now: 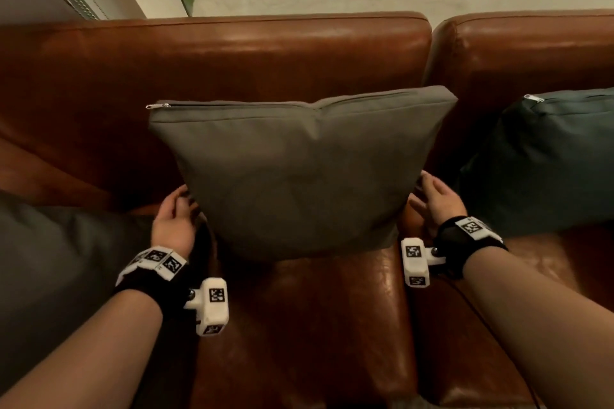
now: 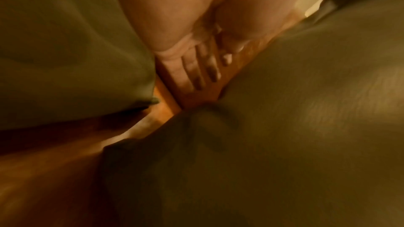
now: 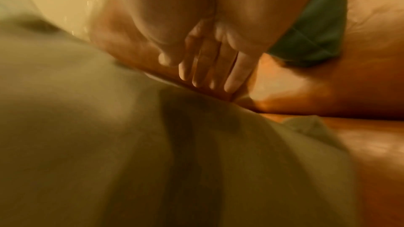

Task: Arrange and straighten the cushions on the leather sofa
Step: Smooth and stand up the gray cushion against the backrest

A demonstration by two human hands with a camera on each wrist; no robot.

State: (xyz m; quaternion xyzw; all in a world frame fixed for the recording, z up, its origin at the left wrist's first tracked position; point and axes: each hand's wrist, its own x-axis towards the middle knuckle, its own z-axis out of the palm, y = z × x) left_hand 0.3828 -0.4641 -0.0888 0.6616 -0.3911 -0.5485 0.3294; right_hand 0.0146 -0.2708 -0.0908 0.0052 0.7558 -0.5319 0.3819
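A grey cushion (image 1: 299, 176) stands upright in the middle of the brown leather sofa (image 1: 216, 53), leaning on the backrest with its zip edge on top. My left hand (image 1: 176, 209) is at its lower left side and my right hand (image 1: 435, 199) at its lower right side. In the left wrist view the left hand's fingers (image 2: 201, 68) lie straight in the gap beside the grey cushion (image 2: 306, 92). In the right wrist view the right hand's fingers (image 3: 210, 68) are also straight along the grey cushion (image 3: 87, 110). Neither hand grips it.
A second grey cushion (image 1: 50, 259) lies at the left, close to my left forearm. A dark teal cushion (image 1: 548, 159) leans on the neighbouring backrest at the right. The bare leather seat (image 1: 315, 325) stretches in front. A pale wall rises behind the sofa.
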